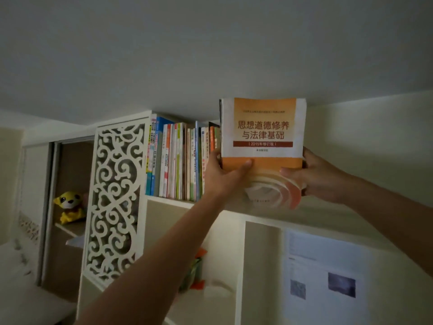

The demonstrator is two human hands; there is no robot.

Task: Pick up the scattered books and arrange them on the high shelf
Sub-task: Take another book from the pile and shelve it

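Right of centre in the frame, you hold an orange-and-white book [262, 137] upright, cover facing you, at the right end of the high shelf [171, 200]. Your left hand [225, 174] grips its lower left edge, thumb pressed flat on the cover and the other fingers curled behind, out of sight. Your right hand [314, 174] clamps the lower right edge the same way, thumb on the front, fingers wrapped round the back. The book's bottom sits low at the shelf's front edge (whether it touches the board you cannot tell, as the corner is blurred).

Just left of the book, a row of books [180, 160] stands upright, spines out, filling the shelf from the carved white panel [114, 198] to your left hand. At the left edge of the frame, a yellow plush toy [69, 206] sits on a lower shelf in a dark recess. At lower right, a printed sheet [325, 270] hangs on the wall beneath the shelf.
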